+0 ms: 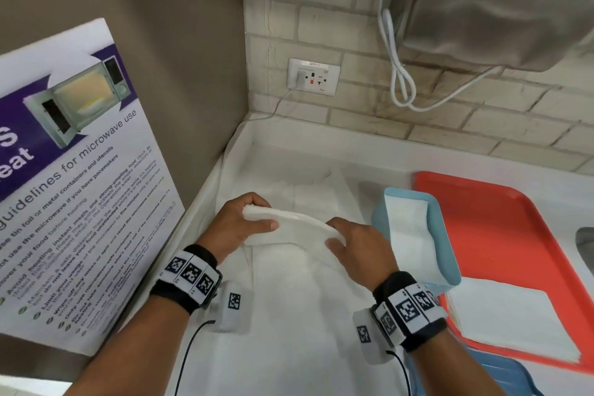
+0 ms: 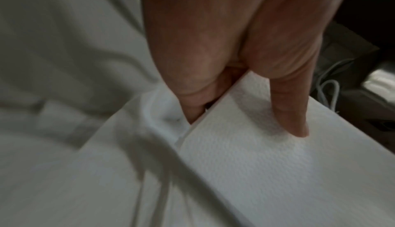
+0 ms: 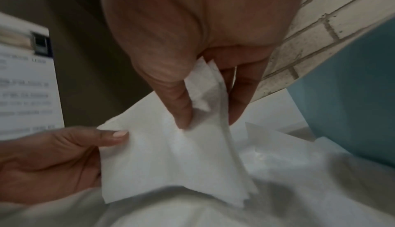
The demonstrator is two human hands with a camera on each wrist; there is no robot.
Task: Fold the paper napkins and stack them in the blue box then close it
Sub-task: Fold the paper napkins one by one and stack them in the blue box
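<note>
Both hands are holding one folded napkin [image 1: 299, 222] above the tabletop [image 1: 289, 331]: left hand [image 1: 238, 225] pinching its left end, right hand [image 1: 356, 247] fingers [image 3: 181, 109] pinching its right end.

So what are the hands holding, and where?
One white paper napkin, lifted off the counter. The left hand pinches its left end, the right hand pinches its right end.

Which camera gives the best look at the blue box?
The head view: it shows the whole blue box open, with napkins inside, beside the orange tray. The right wrist view catches only a stretch of its blue wall at the right edge. The left wrist view does not show it.
</note>
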